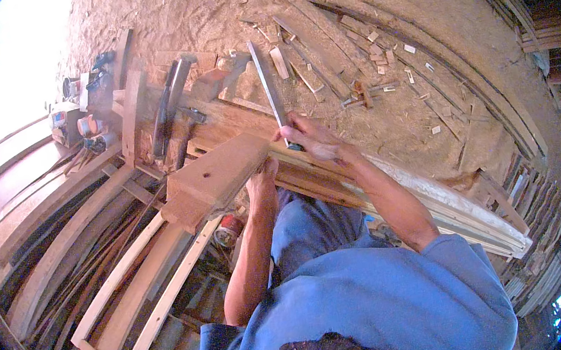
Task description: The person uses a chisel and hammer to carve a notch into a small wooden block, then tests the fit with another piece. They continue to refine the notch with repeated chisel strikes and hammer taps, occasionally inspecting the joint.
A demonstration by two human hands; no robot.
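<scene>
At the near edge of the cluttered plank workbench (233, 121), the right hand (314, 140) pinches a long flat metal blade (269, 86) running straight away, while the left hand (264, 180) grips the thick reddish wooden block (215, 179) just left.

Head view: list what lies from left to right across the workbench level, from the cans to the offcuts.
Cluster of small cans → dark hammer → thick wooden block → left hand → right hand gripping a long metal blade → scattered wood offcuts.
</scene>
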